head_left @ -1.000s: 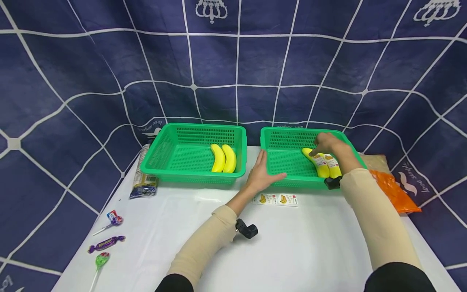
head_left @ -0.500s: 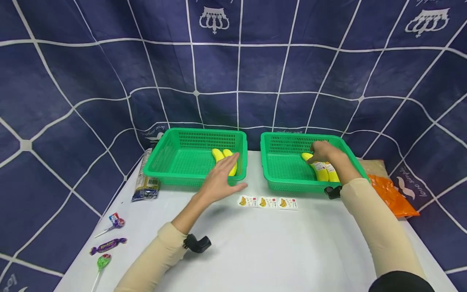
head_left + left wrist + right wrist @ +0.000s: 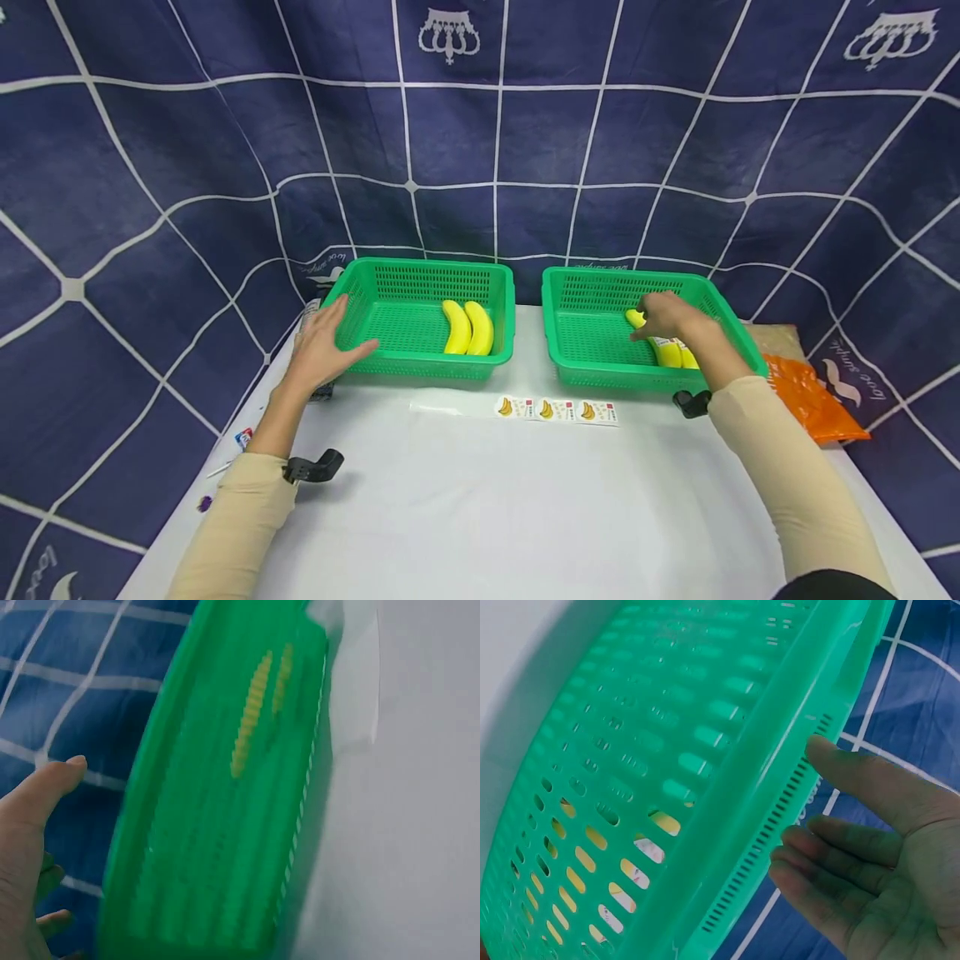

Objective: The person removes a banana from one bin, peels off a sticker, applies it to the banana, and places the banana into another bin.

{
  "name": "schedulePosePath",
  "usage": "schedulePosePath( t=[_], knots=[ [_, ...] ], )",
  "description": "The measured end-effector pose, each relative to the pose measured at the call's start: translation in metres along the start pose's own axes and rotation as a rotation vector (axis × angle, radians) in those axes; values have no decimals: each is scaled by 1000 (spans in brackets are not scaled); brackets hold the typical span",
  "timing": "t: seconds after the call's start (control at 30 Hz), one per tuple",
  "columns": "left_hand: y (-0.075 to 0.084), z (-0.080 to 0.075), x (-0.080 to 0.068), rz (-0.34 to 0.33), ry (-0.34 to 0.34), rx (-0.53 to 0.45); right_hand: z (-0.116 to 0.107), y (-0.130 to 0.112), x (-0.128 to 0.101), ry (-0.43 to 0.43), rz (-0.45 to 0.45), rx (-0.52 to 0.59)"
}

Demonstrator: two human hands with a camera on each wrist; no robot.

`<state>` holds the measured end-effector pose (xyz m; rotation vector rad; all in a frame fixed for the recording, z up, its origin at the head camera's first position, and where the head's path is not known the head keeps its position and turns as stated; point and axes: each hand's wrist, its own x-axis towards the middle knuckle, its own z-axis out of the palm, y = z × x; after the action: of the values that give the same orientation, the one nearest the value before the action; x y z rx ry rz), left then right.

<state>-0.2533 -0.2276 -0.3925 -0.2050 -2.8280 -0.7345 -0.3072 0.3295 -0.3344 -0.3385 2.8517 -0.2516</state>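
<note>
Left hand is empty with its fingers spread, near the left end of the left basket, and the 2 plain bananas in there sit off to its right. Between the hands there's a row of 3 banana-picture labels, print too tiny to read. Right hand is relaxed, gripping nothing, above 2 labelled bananas in the right basket, with "love simple" on the curtain farther right.

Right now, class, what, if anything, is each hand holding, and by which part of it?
Nothing is held: the left hand is open near the left basket, and the right hand hangs empty over the right basket.
</note>
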Motion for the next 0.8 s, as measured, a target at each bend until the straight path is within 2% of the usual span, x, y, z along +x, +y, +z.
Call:
schedulePosePath(
  t=[0.17, 0.33, 0.47, 0.57, 0.8],
  knots=[
    [-36, -2, 1, -99, -3, -2, 0, -9, -7, -5, -7, -19],
    [-54, 1, 3, -172, -58, -62, 2, -15, -13, 2, -28, -56],
    [-59, 6, 5, -212, -100, -138, 3, -19, -17, -10, -28, -55],
    [-61, 8, 6, -224, -106, -193, 3, -21, -19, -16, -19, -54],
    [-65, 15, 6, -213, -54, -268, 1, -28, -20, 9, -33, -49]
  ],
)
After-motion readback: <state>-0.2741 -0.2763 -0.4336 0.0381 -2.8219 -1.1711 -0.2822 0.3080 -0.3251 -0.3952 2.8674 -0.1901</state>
